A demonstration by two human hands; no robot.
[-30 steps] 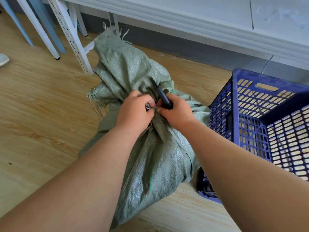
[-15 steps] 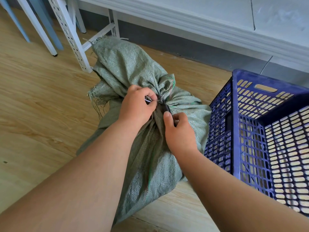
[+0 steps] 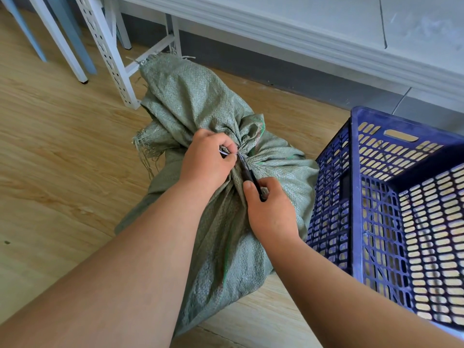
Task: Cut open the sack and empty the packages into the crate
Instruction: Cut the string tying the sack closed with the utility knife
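Note:
A green woven sack (image 3: 190, 101) stands on the wooden floor, its neck bunched and tied at the middle. My left hand (image 3: 207, 159) pinches the tie, a thin white strip, right at the gathered neck. My right hand (image 3: 272, 209) grips a black-handled cutter (image 3: 252, 178) whose blade points up into the tie. The blade tip is partly hidden in the folds. A blue perforated plastic crate (image 3: 356, 172) stands just right of the sack, touching it, and I see nothing inside it.
A white perforated metal rack leg (image 3: 110, 54) stands just behind the sack on the left. Pale blue and white furniture legs (image 3: 62, 43) are farther left. A grey skirting and white wall ledge (image 3: 301, 43) run along the back.
My right hand has drawn back from the neck toward me with the cutter, now held below the tie. My left hand stays pinched on the tie. The view has shifted slightly.

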